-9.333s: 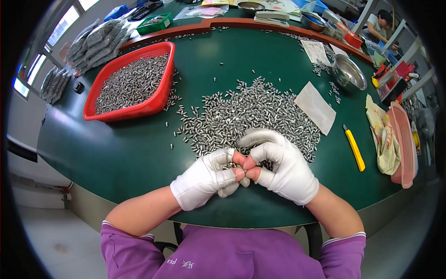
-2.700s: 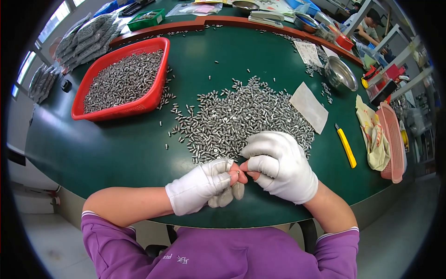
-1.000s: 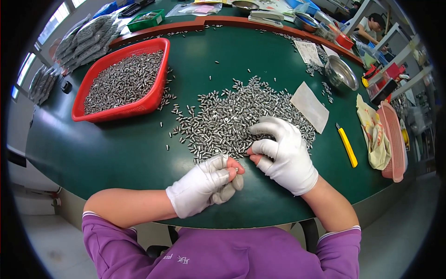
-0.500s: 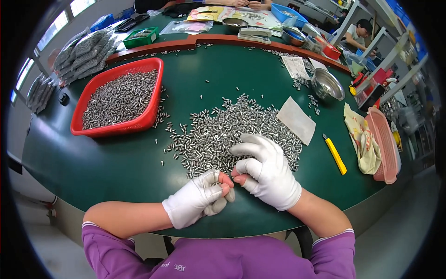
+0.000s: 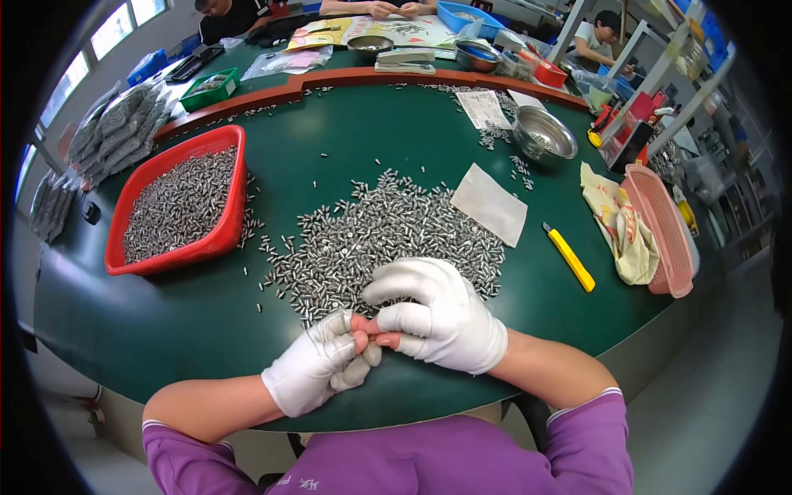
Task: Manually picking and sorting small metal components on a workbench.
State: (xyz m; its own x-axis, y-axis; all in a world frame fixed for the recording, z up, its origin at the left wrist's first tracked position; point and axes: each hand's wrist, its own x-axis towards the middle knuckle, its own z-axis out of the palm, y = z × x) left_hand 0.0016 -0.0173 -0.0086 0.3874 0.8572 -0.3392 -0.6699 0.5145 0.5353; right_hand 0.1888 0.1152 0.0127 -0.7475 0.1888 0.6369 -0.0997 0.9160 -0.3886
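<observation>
My left hand [image 5: 318, 363], in a white glove with bare thumb and index tips, is closed in a pinch in front of a pile of small silver metal pins [image 5: 388, 227]. My right hand [image 5: 441, 318], gloved the same way, brings its thumb and index tips against those of the left. Whatever lies between the fingertips is hidden or too small to make out. The right hand's other fingers curve over the near edge of the pile. A piece of white paper [image 5: 492, 205] lies on the pile's right side.
At left stands a red basket [image 5: 229, 223] full of similar pins. To the right lie a yellow utility knife [image 5: 571, 260], a cloth [image 5: 619, 227] and a pink basket [image 5: 667, 227]. Farther back are a steel bowl [image 5: 568, 150] and stacked grey bags [image 5: 124, 124]. People sit beyond the wooden ledge [image 5: 355, 76].
The whole view has shifted, so the table's things appear farther left. My hands have come together, the right fingertips now meeting the left ones.
</observation>
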